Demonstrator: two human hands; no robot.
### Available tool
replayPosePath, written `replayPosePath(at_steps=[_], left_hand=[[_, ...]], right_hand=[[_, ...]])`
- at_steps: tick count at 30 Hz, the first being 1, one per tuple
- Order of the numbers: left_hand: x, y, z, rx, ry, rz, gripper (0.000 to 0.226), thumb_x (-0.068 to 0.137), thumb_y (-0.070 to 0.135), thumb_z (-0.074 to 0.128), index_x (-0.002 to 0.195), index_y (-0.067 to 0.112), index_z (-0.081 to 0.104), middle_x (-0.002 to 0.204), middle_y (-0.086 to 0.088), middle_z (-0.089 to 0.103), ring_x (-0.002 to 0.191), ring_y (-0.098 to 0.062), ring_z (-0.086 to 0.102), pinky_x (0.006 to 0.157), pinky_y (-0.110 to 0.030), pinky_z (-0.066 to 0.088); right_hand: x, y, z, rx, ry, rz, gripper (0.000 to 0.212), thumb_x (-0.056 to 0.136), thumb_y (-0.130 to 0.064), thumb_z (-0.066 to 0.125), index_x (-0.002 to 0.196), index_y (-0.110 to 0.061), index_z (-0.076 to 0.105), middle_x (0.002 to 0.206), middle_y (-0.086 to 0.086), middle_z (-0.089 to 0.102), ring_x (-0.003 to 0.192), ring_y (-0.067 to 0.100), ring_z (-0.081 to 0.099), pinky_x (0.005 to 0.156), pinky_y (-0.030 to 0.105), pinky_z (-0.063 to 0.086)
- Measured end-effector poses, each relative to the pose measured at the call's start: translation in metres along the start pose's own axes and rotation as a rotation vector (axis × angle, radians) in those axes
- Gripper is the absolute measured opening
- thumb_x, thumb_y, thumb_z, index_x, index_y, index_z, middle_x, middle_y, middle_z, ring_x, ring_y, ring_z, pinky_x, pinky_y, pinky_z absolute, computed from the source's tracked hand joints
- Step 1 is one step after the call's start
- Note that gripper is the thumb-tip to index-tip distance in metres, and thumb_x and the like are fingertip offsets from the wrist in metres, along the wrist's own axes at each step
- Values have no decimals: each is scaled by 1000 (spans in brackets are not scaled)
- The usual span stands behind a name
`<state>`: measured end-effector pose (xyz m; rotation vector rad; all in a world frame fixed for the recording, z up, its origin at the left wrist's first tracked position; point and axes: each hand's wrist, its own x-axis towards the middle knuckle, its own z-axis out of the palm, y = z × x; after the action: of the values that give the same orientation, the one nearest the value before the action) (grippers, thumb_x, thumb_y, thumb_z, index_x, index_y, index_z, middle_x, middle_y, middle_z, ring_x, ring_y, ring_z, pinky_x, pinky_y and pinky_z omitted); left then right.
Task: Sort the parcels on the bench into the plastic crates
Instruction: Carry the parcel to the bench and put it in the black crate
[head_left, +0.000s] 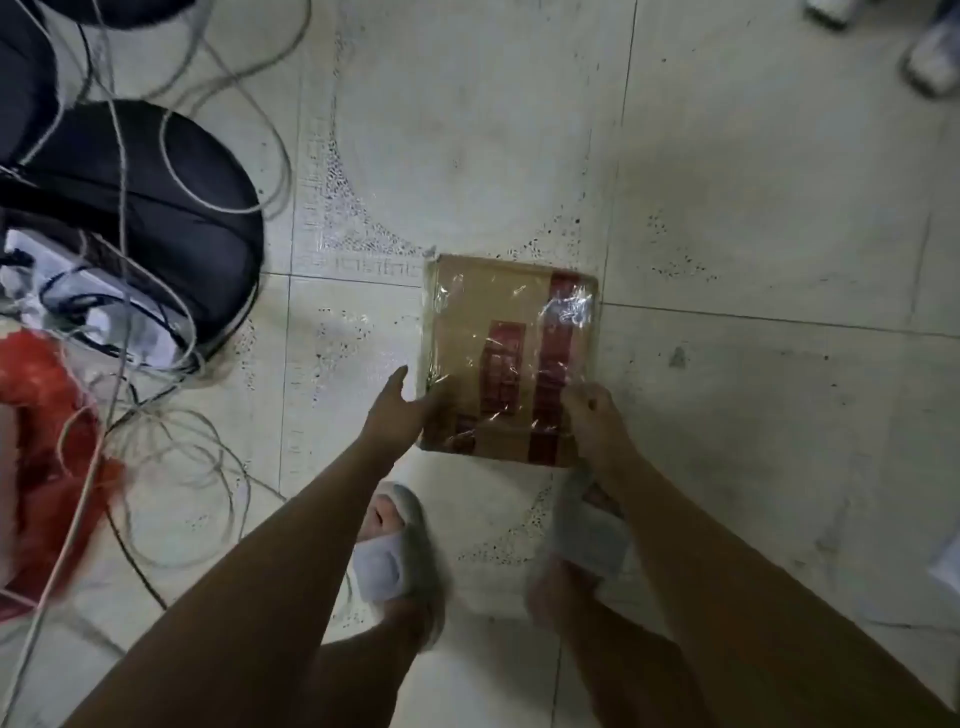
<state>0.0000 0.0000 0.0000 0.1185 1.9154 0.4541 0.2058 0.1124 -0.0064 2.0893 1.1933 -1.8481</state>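
Red printing on the flat brown cardboard parcel wrapped in clear film is too blurry to read, no brand I can make out. It's over the pale tiled floor, long axis running away from the person. Left hand touches its near left edge, fingers fairly straight. Right hand grips the near right corner, fingers curled onto it. Grey slippers just below.

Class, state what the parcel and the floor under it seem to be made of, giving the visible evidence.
Parcel: likely brown cardboard with red tape, wrapped in clear glossy plastic film; the wrinkled film shows glare. Floor: probably glazed ceramic tile, pale and speckled, with straight grout lines.
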Motion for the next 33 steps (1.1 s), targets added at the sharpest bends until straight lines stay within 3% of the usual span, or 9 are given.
replayPosePath(at_steps=[5,9,14,17,20,24,27,31,33], left_hand=[[16,-7,17,-135,-81,36,45,85,42,73,126,27,61,121,-2,67,105,-24,68,84,-36,58],[-19,33,1,-211,-97,128,28,95,22,65,123,25,60,113,-2,69,86,-11,72,61,-20,56],[-107,132,-63,-179,-115,224,42,93,34,67,133,29,55,119,0,64,102,-21,68,70,-27,59],[-180,200,-113,-202,-82,278,52,86,51,69,134,43,51,123,-2,65,109,-22,65,84,-32,58],[-269,266,-161,-267,-110,360,49,95,39,63,140,34,44,119,-3,67,90,-11,70,63,-17,54],[-373,327,-224,-303,-125,511,41,97,37,59,133,46,41,121,10,65,99,-10,68,70,-26,53],[-422,365,-270,-350,-111,589,58,94,41,62,147,40,37,129,4,65,103,-14,69,84,-34,56],[-469,416,-314,-385,-114,680,37,98,28,58,134,33,51,107,5,73,80,-7,74,59,-21,54],[-483,444,-328,-391,-107,714,35,97,29,59,132,32,54,104,4,75,83,-11,74,62,-25,54]], right_hand=[[20,15,11,111,32,36,31,100,-17,56,130,-13,52,114,7,65,88,16,66,68,28,55],[-20,-14,-2,187,101,-35,41,96,-6,57,136,-15,53,119,10,66,102,29,68,83,38,58],[-127,-112,-45,212,110,-137,52,92,-24,66,142,-27,52,128,0,66,109,20,66,98,43,53],[-208,-192,-74,332,82,-189,39,95,-16,63,134,-22,60,117,5,72,94,20,72,77,29,59],[-300,-272,-100,370,61,-345,30,98,-17,58,127,-23,64,111,4,74,88,15,71,63,18,56],[-404,-354,-113,357,56,-489,32,95,-24,61,125,-36,60,106,-11,74,97,12,72,78,29,59],[-460,-406,-119,337,55,-571,40,92,-25,64,128,-39,54,111,-14,70,101,12,69,89,35,55],[-505,-472,-131,347,54,-632,23,96,-19,62,108,-36,54,104,-12,68,93,10,68,81,29,56],[-518,-502,-138,338,42,-675,26,97,-15,61,111,-35,53,106,-10,68,92,10,68,72,19,56]])
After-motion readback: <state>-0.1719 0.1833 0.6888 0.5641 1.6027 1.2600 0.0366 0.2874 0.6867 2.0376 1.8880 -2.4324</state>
